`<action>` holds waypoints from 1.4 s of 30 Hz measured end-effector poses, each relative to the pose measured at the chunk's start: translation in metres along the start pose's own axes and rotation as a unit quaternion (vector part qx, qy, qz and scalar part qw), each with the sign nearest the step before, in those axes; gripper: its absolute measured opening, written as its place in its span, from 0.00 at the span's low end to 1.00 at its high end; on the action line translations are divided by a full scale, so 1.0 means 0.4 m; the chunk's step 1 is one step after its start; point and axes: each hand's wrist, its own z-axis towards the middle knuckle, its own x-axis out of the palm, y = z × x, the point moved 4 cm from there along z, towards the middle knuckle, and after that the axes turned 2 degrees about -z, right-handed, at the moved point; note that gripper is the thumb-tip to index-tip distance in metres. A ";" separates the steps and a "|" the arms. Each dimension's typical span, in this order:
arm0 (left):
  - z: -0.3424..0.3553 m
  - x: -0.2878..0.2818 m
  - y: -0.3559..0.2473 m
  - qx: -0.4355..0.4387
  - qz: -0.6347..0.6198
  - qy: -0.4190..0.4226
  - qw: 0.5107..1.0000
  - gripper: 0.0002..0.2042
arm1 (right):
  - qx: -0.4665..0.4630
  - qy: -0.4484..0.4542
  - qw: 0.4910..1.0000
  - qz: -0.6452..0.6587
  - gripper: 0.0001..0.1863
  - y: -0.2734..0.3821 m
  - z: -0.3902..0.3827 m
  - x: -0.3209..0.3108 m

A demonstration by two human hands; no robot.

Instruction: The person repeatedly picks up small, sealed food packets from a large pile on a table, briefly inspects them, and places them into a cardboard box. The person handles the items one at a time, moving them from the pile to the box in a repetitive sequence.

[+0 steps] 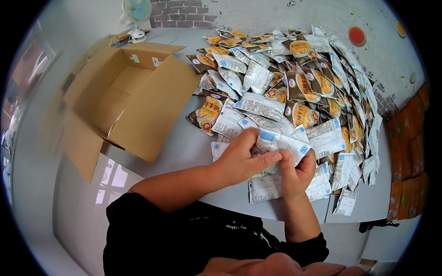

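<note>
Between both hands, a little above the table's front part, I hold a white printed pouch (269,141) with blue marks on it. My left hand (243,158) is closed on its left end, thumb pointing right across the near side. At the right end my right hand (298,171) pinches it, thumb against the near side and fingers curled behind. The two thumbs nearly meet at the middle. Right behind and around the hands lies a big heap of pouches (260,106), some showing white backs, others brown fronts with an orange patch.
An open cardboard box (152,108) stands left of the heap, flaps spread, its visible inside bare. The grey table (179,154) ends just in front of me. A small fan (137,16) sits at the back left. Brown cartons (405,156) are stacked beyond the right edge.
</note>
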 end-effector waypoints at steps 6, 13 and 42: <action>-0.008 0.033 0.000 0.004 -0.078 0.029 0.997 0.20 | 0.062 0.013 0.997 -0.032 0.12 -0.018 -0.011 0.022; -0.026 0.031 -0.046 0.068 0.079 0.025 0.994 0.18 | 0.220 0.004 0.970 0.105 0.19 -0.048 -0.009 0.016; 0.012 -0.025 0.005 -0.058 -0.025 -0.005 0.998 0.20 | 0.132 0.211 0.963 -0.105 0.15 -0.002 -0.020 0.049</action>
